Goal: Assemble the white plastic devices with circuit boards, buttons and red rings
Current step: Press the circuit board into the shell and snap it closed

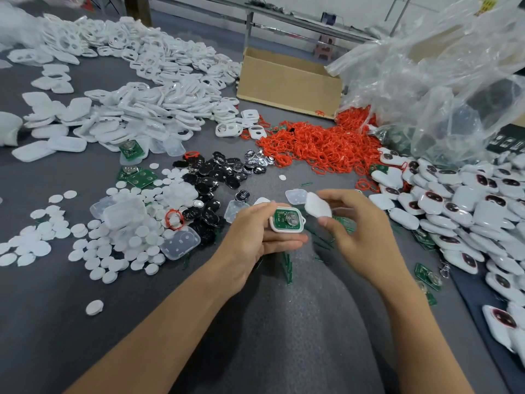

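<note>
Gripping a shell (284,230) with its board (285,217) already seated, the left hand (255,237) is holding it low at centre — the right hand (359,234) is pinching a white cover (318,207) just beside it. Closing seems next; finished devices (454,200) are lying heaped at right, with rings (312,149) and empty shells (159,109) beyond.

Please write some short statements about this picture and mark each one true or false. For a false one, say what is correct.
1. The left hand holds a white shell with a green circuit board in it. True.
2. The right hand holds nothing. False: it pinches a white cover.
3. The red rings lie inside the cardboard box. False: they are heaped on the table in front of it.
4. The white round discs lie on the person's left side. True.
</note>
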Motion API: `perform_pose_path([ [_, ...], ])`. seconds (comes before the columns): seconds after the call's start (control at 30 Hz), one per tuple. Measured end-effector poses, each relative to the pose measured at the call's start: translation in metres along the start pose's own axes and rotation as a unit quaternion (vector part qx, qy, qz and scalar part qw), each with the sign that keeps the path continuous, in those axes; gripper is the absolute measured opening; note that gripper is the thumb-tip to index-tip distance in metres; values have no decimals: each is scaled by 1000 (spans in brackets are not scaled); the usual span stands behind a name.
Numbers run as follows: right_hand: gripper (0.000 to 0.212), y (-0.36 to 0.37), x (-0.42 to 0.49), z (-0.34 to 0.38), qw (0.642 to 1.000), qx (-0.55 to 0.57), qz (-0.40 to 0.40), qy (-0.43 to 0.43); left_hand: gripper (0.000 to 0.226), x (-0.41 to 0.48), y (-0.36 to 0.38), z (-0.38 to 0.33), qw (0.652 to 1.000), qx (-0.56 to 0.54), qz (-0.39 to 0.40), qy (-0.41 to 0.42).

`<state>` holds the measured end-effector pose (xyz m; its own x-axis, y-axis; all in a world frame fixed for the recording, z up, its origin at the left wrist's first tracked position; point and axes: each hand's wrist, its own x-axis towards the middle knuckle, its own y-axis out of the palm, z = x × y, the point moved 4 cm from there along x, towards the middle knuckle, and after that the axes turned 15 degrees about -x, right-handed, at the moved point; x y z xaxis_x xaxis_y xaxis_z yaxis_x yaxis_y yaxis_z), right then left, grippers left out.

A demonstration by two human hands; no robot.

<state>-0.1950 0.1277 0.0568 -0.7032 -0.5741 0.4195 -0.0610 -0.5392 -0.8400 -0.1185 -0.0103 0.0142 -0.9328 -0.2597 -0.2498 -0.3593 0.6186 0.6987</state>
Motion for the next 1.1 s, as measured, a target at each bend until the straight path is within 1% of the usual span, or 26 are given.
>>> perform_pose_path([
  [0.07,34,2,-1,15,998,44,-4,-38,40,1,1,0,1000,-11,-5,-5],
  [0.17,34,12,-4,28,996,29,21,-78,43,2,-1,1,1000,-8,-13,1],
  [0.27,36,18,-4,29,995,2,44,-87,42,3,-3,2,1000,3,-17,5],
  [0.4,38,19,-5,29,995,-2,43,-88,34,3,-3,3,999,28,-14,3],
  [0.63,43,19,-4,27,997,36,48,-42,31,2,-2,4,997,79,9,8],
  [0.8,45,20,-3,29,994,90,66,-5,31,0,-2,4,993,110,5,39],
  [1.0,56,23,2,30,979,183,79,43,34,-1,-2,5,984,152,-12,86],
  [1.1,55,25,3,28,967,232,85,61,33,-2,-2,5,985,148,-16,93],
])
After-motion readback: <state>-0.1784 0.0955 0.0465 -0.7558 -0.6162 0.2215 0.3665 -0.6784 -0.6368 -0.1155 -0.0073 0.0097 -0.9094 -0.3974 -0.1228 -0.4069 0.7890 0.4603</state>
